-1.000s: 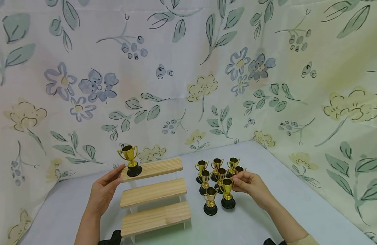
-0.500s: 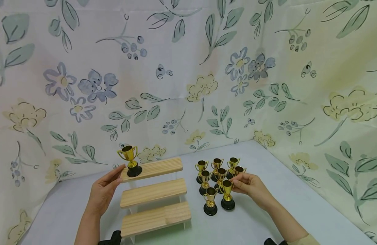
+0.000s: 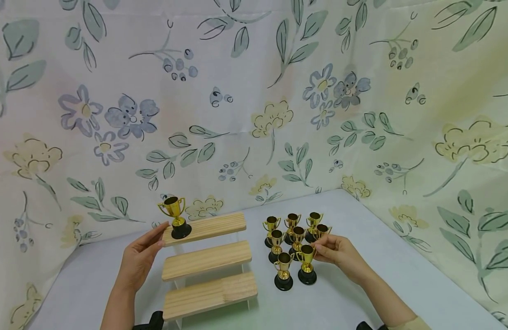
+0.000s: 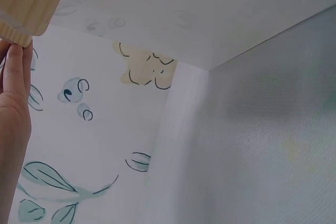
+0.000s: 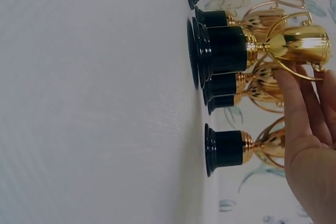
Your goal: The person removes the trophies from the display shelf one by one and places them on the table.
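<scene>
In the head view, my left hand [image 3: 139, 261] holds the left end of the top wooden shelf [image 3: 221, 225], thumb at the front corner and fingers behind. Its straight fingers also touch the board end in the left wrist view. A gold trophy cup [image 3: 173, 208] with a black base stands upright on that shelf, close to my fingertips. My right hand [image 3: 340, 255] pinches the handle of another gold trophy cup [image 5: 302, 44] at the front of the group. That cup is upright; whether its base touches the tabletop, I cannot tell. Several more trophy cups [image 3: 283, 263] stand around it.
Below the top board, a middle shelf [image 3: 208, 260] and a bottom shelf [image 3: 208, 295] step toward me on clear supports. Everything stands on a white tabletop [image 3: 402, 256]. A floral cloth [image 3: 237, 151] hangs behind and along the sides.
The right hand and its trophy cup have shifted very slightly toward me. The left hand, the shelf and the other cups have stayed in place.
</scene>
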The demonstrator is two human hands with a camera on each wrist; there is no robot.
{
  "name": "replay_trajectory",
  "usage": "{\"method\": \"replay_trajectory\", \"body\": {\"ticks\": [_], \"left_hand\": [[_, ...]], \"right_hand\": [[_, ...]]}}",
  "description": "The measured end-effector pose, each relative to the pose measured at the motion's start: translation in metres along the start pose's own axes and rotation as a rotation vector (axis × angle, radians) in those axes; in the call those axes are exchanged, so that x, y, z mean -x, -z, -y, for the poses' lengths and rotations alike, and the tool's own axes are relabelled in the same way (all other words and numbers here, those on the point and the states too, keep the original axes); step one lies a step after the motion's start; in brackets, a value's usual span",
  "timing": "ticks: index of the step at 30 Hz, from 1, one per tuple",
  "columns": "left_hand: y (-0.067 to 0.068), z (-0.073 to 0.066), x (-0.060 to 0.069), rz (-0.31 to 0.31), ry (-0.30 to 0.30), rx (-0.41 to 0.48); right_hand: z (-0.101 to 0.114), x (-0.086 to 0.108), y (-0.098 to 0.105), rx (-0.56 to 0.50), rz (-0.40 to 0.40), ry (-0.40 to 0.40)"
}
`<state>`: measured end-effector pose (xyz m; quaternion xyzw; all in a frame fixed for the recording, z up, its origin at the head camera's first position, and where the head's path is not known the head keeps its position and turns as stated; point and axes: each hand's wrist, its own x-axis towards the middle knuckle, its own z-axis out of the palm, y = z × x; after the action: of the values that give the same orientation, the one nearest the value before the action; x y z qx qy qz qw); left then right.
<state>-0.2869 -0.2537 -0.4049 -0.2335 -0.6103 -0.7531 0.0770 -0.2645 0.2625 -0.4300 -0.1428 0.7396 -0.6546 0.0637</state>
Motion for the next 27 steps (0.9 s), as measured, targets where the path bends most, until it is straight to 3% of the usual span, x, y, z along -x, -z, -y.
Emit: {"method": "replay_trajectory", "body": {"ticks": [19, 27], "left_hand": [[-0.0005, 0.0007, -0.0001, -0.008, 0.008, -0.004], [-0.0006, 0.0011, -0.0003, -0.022, 0.011, -0.030]], "right_hand": [[0.0026, -0.0003, 0.0004, -0.052, 0.001, -0.023], [0.0043, 0.0014, -0.0004, -0.020, -0.019, -0.037]]}}
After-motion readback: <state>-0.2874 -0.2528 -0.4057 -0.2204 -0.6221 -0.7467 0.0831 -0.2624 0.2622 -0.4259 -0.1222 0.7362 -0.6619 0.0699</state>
